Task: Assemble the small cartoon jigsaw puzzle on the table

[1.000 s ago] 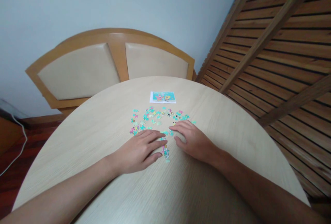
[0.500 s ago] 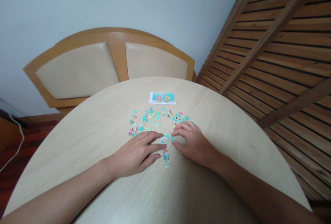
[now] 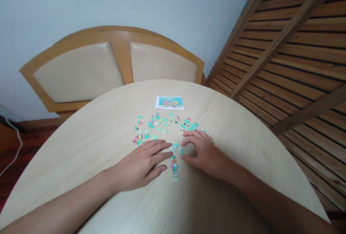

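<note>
My left hand [image 3: 142, 163] lies flat on the round table [image 3: 108, 136], fingers stretched toward a short strip of joined puzzle pieces [image 3: 174, 162]. Its fingertips touch the strip's upper left end. My right hand [image 3: 202, 151] rests just right of the strip, fingers spread and slightly curled, thumb tip near the strip. Neither hand holds anything. Loose turquoise, pink and yellow puzzle pieces [image 3: 159, 124] are scattered just beyond both hands.
A small reference picture card [image 3: 169, 102] lies farther back on the table. A wooden bench back with two beige pads [image 3: 119, 64] stands behind the table. Slatted wooden panels [image 3: 292, 46] rise at the right. A white cable [image 3: 13, 151] trails on the floor at left.
Both hands stay on the table beside the strip. The right hand's fingers have spread a little and its thumb has moved closer to the strip. The view has tilted slightly.
</note>
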The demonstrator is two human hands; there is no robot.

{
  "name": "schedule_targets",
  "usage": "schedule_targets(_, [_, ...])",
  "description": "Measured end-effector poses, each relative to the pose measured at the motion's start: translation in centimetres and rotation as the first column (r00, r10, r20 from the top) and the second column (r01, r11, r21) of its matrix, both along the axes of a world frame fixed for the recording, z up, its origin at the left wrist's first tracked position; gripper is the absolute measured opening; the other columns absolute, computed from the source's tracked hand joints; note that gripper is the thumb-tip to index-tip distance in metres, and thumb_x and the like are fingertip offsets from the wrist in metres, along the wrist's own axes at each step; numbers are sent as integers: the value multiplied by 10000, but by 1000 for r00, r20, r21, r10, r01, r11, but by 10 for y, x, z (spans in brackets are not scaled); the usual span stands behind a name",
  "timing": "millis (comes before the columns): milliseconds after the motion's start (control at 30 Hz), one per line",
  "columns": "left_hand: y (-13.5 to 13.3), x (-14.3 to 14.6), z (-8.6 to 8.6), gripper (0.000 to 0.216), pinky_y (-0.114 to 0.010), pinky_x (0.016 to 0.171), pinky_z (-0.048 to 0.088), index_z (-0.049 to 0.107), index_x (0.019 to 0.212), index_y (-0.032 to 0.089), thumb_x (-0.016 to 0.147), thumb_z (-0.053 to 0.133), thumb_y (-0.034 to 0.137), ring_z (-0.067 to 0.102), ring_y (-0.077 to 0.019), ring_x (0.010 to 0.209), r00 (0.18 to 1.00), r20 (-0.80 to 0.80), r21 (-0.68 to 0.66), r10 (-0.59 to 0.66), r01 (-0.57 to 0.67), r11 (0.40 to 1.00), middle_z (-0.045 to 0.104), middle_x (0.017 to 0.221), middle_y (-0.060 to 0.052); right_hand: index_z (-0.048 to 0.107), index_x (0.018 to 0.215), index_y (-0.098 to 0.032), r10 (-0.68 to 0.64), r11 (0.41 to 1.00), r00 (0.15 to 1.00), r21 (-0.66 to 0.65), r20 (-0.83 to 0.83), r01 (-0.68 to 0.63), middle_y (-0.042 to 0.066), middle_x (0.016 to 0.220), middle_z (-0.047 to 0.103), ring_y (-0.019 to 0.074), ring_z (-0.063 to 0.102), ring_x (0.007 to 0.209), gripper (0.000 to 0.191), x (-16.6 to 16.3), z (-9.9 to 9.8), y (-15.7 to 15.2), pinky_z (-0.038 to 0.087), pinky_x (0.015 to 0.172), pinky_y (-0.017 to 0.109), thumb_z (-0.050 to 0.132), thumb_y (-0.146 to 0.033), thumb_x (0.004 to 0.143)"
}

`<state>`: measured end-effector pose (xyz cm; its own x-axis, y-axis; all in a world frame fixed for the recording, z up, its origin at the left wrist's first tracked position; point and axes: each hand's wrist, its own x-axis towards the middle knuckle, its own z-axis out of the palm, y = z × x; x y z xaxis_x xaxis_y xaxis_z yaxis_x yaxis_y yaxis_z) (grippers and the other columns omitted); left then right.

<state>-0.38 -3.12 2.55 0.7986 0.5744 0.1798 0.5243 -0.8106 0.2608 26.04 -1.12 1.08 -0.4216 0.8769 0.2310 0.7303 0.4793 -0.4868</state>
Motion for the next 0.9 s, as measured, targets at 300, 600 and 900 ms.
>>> schedule_targets(300, [0, 0, 0, 415, -518, 1145, 433, 516, 1446, 254, 1033, 494, 288, 469, -292, 1396, 1000, 30, -15, -7, 7, 1000, 518, 1504, -94, 697, 983, -250, 14, 1000, 1000, -12, 5, -14, 89, 1288, 631, 302, 529, 1258, 237, -2, 3, -1, 385, 1057, 537, 783, -253, 762])
schedule_targets(600, [0, -1, -2, 431, -525, 1143, 432, 504, 1460, 264, 1030, 509, 290, 476, -295, 1393, 999, 46, -5, -11, 11, 1000, 512, 1514, -94, 690, 1000, -251, 97, 991, 995, 90, -3, -96, 80, 1263, 636, 302, 525, 1234, 234, -6, 5, -1, 392, 1039, 529, 806, -276, 798])
schedule_targets(900, [0, 0, -1, 425, -526, 1153, 423, 515, 1453, 261, 1030, 511, 297, 471, -289, 1401, 999, 36, -8, -9, 9, 1000, 517, 1512, -90, 711, 1006, -257, 107, 987, 994, 119, -4, -105, 75, 1235, 651, 296, 534, 1215, 203, -7, 2, -1, 402, 1026, 515, 795, -308, 828])
